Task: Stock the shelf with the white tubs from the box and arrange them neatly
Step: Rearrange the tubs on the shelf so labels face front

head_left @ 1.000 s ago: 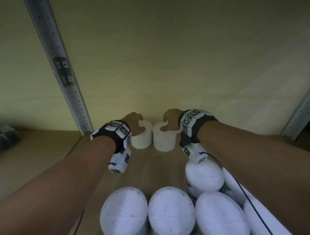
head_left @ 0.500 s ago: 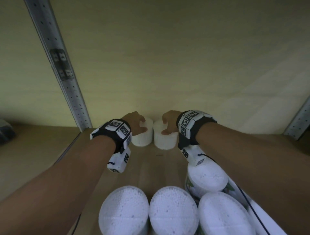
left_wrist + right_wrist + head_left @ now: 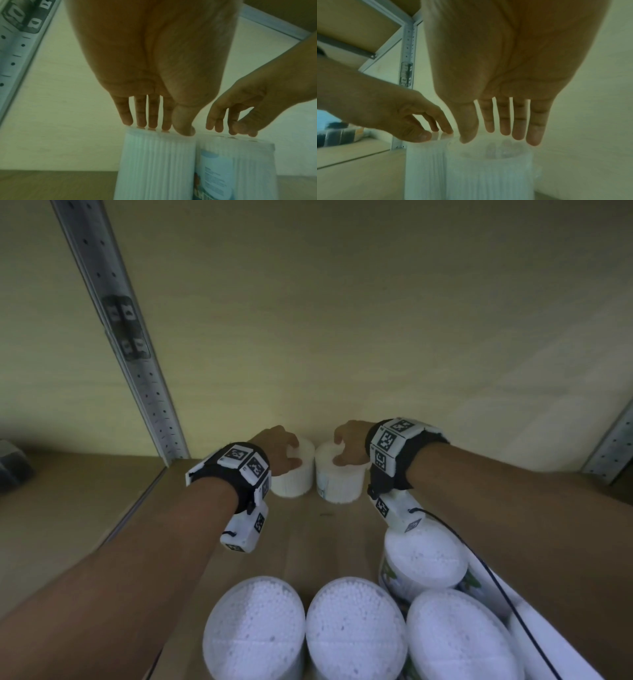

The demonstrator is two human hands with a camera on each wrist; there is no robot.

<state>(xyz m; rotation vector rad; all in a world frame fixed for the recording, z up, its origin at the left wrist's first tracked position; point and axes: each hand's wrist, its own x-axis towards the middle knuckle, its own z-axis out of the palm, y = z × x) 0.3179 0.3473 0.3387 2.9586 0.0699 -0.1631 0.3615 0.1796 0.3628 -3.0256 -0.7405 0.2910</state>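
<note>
Two white tubs stand upright side by side at the back of the wooden shelf (image 3: pixel 301 542), against the pale back wall (image 3: pixel 342 337), around 12 o'clock from the person in the head view: the left tub (image 3: pixel 296 477) and the right tub (image 3: pixel 339 484), whose sides touch or nearly touch in the left wrist view. The left hand (image 3: pixel 279 451) reaches over the left tub with straight, relaxed fingers (image 3: pixel 126 115) whose tips rest on its top rim, the thumb on the edge nearest the neighbouring tub; nothing is clasped. The right hand (image 3: pixel 349 443) is spread over the right tub, its fingers (image 3: pixel 536 121) extended downward; its fingertips touch or are just above the lid in the right wrist view, and I cannot tell which. A printed label (image 3: pixel 217 169) faces the left wrist camera on the right tub. Nearer the person, at about 6 o'clock, a cluster of further white tubs (image 3: pixel 356 628) shows foam-textured tops. A perforated metal upright (image 3: pixel 137 364) rises at 10 o'clock, and another upright (image 3: pixel 609 446) at 3 o'clock. Both wrists carry marker-tagged bands (image 3: pixel 239 467), and a dark cable (image 3: pixel 479 570) runs from the right one.
</note>
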